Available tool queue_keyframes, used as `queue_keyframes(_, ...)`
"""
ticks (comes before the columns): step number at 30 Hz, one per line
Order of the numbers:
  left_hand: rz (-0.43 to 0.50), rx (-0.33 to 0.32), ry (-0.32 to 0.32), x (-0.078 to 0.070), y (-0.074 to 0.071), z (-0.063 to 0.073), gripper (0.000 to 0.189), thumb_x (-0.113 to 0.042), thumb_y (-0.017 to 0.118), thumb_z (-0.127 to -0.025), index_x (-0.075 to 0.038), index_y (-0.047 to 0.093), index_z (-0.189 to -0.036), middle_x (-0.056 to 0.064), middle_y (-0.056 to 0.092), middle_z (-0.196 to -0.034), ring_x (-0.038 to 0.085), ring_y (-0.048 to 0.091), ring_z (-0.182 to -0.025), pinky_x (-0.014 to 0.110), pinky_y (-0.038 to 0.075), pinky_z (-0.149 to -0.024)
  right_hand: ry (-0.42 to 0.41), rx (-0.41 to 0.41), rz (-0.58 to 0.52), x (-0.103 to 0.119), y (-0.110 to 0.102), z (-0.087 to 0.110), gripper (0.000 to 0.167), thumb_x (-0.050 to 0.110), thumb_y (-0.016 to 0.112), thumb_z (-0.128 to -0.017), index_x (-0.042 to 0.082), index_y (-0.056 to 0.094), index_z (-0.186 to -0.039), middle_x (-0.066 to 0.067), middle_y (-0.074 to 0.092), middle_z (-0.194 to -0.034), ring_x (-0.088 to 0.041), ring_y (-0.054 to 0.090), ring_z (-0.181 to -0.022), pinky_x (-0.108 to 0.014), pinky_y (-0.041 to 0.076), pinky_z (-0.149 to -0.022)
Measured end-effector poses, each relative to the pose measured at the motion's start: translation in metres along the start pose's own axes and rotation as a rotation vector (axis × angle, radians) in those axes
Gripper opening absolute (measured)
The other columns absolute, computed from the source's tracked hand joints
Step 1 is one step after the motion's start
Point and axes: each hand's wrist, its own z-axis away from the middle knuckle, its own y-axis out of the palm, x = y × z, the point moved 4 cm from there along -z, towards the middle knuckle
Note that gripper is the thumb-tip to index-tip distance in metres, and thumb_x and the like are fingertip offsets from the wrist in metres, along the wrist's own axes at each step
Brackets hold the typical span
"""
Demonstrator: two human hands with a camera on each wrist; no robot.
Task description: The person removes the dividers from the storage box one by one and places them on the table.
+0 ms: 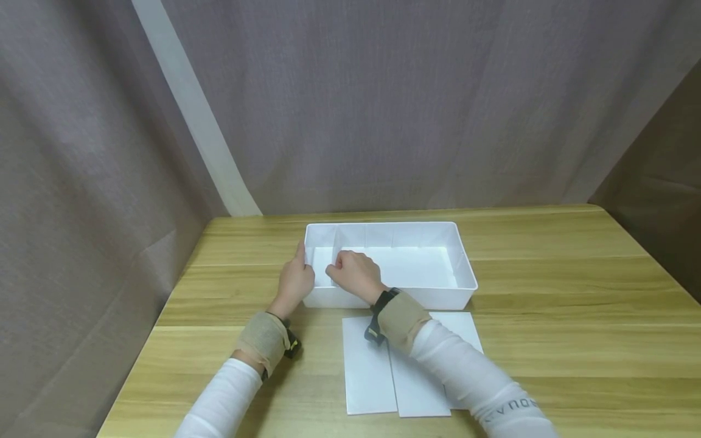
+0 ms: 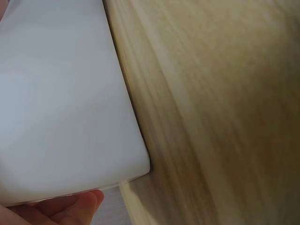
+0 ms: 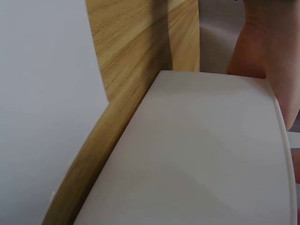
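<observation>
A white rectangular box point(image 1: 432, 297) lies lengthwise on the table, with a thin upright divider point(image 1: 335, 238) crossing it near its left end. My left hand point(image 1: 296, 281) grips the box's left end at the near corner, fingers along the outside wall. In the left wrist view its curled fingertips point(image 2: 84, 206) show beyond the box's wall point(image 2: 65, 103). My right hand point(image 1: 357, 272) reaches over the near wall with curled fingers and pinches the divider; its fingertips are mostly hidden. The right wrist view shows the box's near wall point(image 3: 201, 140) below the hand.
Several flat white panels point(image 1: 368, 371) lie side by side on the wooden table point(image 1: 558, 316) in front of the box, partly under my right forearm. A grey-brown curtain point(image 1: 383, 109) hangs behind the table's far edge.
</observation>
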Motion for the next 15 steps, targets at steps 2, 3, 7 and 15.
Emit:
queue_keyframes(2, 0.003, 0.002, -0.003, 0.0, 0.0003, 0.0002, 0.058, -0.003, 0.036, -0.084, -0.001, 0.019, -0.14, 0.026, 0.06, -0.094, 0.025, 0.055, -0.066, 0.037, 0.048, -0.064, 0.004, 0.004, 0.001, 0.0002, 0.0004, -0.0004, 0.024, 0.028, 0.051, -0.078, 0.013, 0.05, -0.06, 0.003, 0.042, -0.05, -0.012, 0.039, -0.046, -0.024, 0.026, -0.041)
queue_keyframes(3, 0.006, 0.006, -0.003, -0.0001, 0.0004, 0.0003, 0.058, -0.003, 0.036, -0.084, -0.001, 0.018, -0.14, 0.026, 0.06, -0.094, 0.025, 0.055, -0.066, 0.037, 0.048, -0.063, 0.006, 0.007, -0.001, 0.0003, 0.0007, -0.0006, 0.024, 0.028, 0.051, -0.079, 0.012, 0.051, -0.06, 0.003, 0.042, -0.05, -0.012, 0.039, -0.046, -0.024, 0.026, -0.042)
queue_keyframes(7, 0.005, 0.004, 0.001, -0.0005, -0.0001, 0.0006, 0.059, -0.003, 0.036, -0.084, 0.0, 0.018, -0.14, 0.025, 0.06, -0.083, 0.024, 0.053, -0.061, 0.034, 0.047, -0.058, 0.013, 0.014, 0.001, 0.001, 0.0017, -0.0012, 0.024, 0.029, 0.051, -0.078, 0.012, 0.051, -0.061, 0.003, 0.041, -0.05, -0.012, 0.039, -0.046, -0.025, 0.026, -0.041)
queue_keyframes(15, -0.015, 0.004, 0.012, -0.0017, -0.0017, 0.0006, 0.059, -0.003, 0.037, -0.083, 0.003, 0.019, -0.139, 0.023, 0.057, -0.072, 0.023, 0.048, -0.054, 0.031, 0.041, -0.051, 0.02, 0.024, 0.013, 0.002, 0.0038, -0.0026, 0.025, 0.03, 0.05, -0.078, 0.013, 0.05, -0.059, 0.004, 0.041, -0.05, -0.012, 0.038, -0.046, -0.025, 0.026, -0.041)
